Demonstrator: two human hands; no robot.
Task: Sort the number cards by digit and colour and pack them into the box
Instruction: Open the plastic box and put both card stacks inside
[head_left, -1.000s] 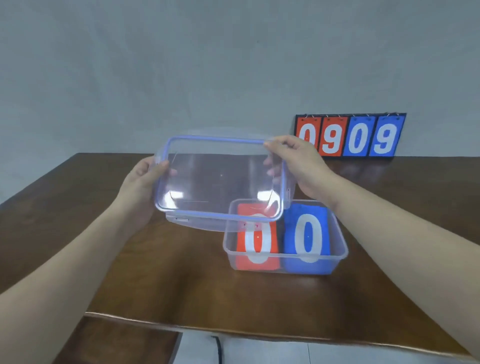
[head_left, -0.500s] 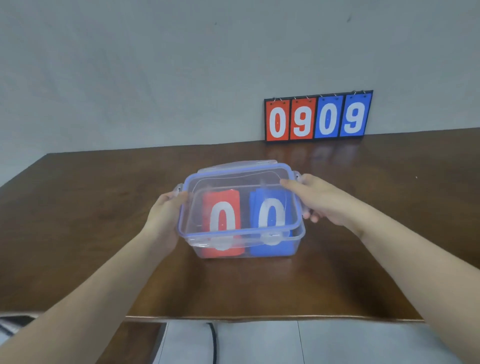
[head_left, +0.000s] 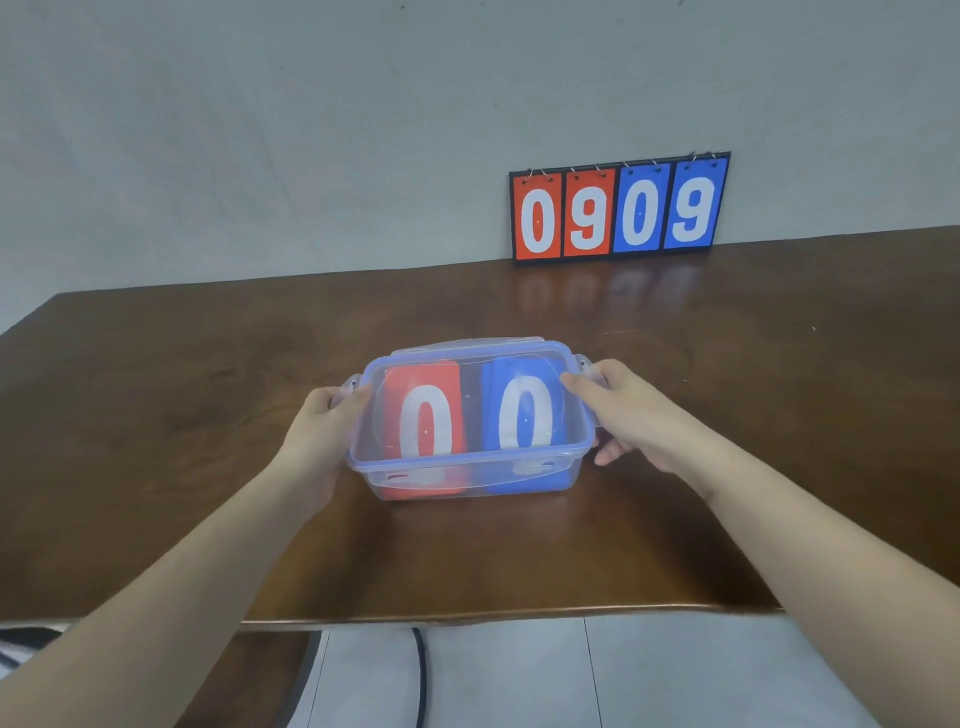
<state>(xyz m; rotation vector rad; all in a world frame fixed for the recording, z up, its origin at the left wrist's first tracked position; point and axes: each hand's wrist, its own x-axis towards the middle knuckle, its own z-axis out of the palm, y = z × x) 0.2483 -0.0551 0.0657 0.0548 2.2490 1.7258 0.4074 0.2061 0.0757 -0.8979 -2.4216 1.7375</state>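
Here the left hand (head_left: 323, 435) is at the left end of the box (head_left: 470, 480). Its thumb lies on top of the lid (head_left: 467, 358), at the left edge, and its other fingers are tucked down by the little side clip, so how much they bend cannot be told. The hand holds that end of the box.

The box is clear plastic and sits on the brown table (head_left: 156, 415), near the middle. The lid has a blue rim and lies flat on top of the box. Inside, a red card (head_left: 423, 415) with a white 0 lies on the left, and a blue card (head_left: 524, 410) with a white 0 lies just beside it on the right.

The right hand (head_left: 631, 415) holds the right end. Its thumb presses on the lid's right edge, and its fingers curl down around the side of the box.

At the back of the table, against the wall, stands a number board (head_left: 618, 208) that reads 0 9 0 9, two red and two blue.
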